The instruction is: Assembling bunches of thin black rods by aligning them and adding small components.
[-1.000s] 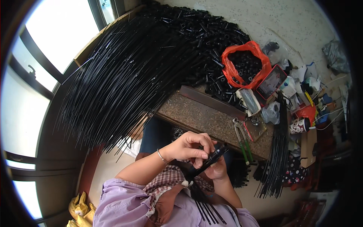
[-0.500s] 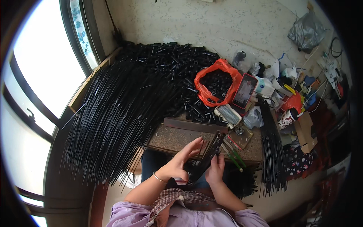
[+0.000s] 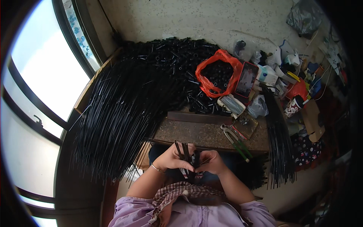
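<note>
The left grip [image 3: 174, 158] is closed around thin black rods [image 3: 186, 151]; the right grip [image 3: 213, 162] meets a dark piece [image 3: 195, 159] beside them, though I cannot tell whether it pinches. The rods are at the surface's [image 3: 189, 130] near side, left of green-handled pliers [image 3: 244, 148].

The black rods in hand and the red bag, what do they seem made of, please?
Black rods: dark, smooth-looking, straight; plastic or coated metal, I can't tell which.
Red bag: most likely thin plastic film, slightly glossy, judging by its crumpled rim.
</note>
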Tool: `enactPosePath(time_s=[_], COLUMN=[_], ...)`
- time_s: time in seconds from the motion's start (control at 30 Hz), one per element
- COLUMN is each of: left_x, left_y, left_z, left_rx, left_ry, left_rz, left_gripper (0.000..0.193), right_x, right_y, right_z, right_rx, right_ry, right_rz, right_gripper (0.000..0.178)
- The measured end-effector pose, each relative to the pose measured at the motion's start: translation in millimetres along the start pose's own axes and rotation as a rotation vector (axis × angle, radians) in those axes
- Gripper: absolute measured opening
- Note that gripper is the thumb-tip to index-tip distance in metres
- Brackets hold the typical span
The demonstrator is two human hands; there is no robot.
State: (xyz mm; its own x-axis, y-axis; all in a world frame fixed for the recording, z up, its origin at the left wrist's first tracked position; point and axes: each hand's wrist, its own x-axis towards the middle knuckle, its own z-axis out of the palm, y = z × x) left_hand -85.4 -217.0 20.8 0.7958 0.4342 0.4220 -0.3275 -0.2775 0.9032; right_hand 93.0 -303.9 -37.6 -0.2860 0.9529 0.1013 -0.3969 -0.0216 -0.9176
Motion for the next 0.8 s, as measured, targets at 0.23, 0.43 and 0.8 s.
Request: enactPosePath(time_s=[0.23, 0.43, 0.8], left_x=[-13.5, -14.1, -16.0], left_y=[-16.3, -12.6, -8.8], left_z=[5.0, 5.2, -0.9], left_rx=[-0.126, -0.083, -0.010], left_ry=[0.287, 0.324, 0.027], left_rz=[-0.250, -0.272, -0.066], left_gripper=[0.034, 0.030, 0.047], right_x=[14.1, 6.5, 14.8], right_y=[-8.7, 6.1, -4.4], right_z=[19.5, 35.8, 8.7], right_rx=[0.022, -0.639, -0.006], right_ry=[0.365, 0.542, 0.037], right_rz=[-0.022, -0.264, -0.057], right_gripper=[0.017, 0.014, 0.026])
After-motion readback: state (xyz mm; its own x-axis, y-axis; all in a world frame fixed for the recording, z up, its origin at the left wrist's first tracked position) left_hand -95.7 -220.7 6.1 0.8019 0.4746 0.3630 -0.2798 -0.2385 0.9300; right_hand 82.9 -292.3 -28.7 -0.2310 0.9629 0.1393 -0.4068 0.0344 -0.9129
